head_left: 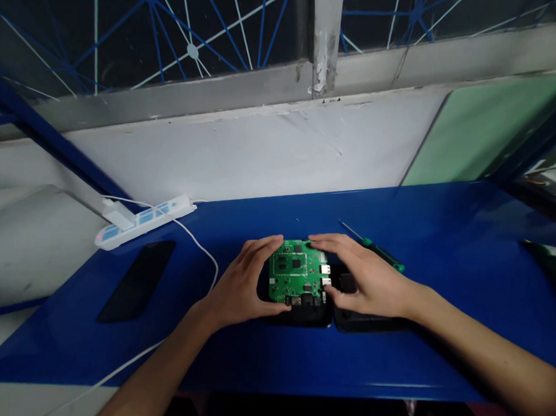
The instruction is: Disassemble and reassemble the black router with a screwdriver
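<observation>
A green circuit board (293, 272) with silver ports along its right side sits at or just above a shallow black plastic case (302, 317); I cannot tell whether it rests fully inside. My left hand (242, 284) grips the board's left side, fingers at the far edge and thumb at the near corner. On the other side, my right hand (375, 277) has its fingers on the far right corner and its thumb against a port. Beneath the right hand lies a second black case part (369, 325), mostly covered. A green-and-black screwdriver (383, 255) lies just behind that hand.
A white power strip (152, 220) with a plugged-in adapter stands at the back left. Its white cable (207, 254) runs behind my left forearm. A flat black phone-like slab (136, 281) lies on the blue table (334, 368). A wall and window frame bound the back.
</observation>
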A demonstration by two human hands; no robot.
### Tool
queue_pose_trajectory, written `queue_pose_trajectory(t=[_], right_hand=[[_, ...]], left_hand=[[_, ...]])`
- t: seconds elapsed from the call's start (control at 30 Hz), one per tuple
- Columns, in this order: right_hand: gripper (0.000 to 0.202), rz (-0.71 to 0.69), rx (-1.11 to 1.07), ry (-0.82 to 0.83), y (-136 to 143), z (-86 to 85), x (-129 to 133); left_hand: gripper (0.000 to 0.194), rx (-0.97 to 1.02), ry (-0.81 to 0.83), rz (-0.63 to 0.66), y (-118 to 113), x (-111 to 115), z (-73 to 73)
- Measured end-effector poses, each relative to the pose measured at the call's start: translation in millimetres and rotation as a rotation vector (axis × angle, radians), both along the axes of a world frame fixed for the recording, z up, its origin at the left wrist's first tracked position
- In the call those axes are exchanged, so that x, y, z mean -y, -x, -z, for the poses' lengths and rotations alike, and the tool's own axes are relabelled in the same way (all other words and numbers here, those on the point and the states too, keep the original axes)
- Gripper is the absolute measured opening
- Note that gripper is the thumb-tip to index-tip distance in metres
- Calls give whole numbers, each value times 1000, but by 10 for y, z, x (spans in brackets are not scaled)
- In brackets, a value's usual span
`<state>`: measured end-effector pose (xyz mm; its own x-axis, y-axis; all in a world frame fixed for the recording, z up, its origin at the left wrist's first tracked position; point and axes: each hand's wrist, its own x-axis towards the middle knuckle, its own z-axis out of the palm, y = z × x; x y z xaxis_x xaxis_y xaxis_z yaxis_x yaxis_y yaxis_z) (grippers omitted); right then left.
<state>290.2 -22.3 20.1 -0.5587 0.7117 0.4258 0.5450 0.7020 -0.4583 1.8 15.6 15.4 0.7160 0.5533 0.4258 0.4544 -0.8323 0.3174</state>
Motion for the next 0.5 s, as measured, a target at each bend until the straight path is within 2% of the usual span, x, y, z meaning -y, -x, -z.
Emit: queue_pose_trajectory(t=[0.23, 0.4, 0.5], right_hand=[[103, 53, 124, -93, 40, -11, 33], [99, 81, 179, -175, 63, -31, 62], [98, 81, 191, -179, 70, -58, 76]], left_hand=[[106, 93, -122, 6, -30, 21, 5], [101, 116, -149, 11, -51, 30, -18], [101, 130, -102, 9, -59, 30, -15]])
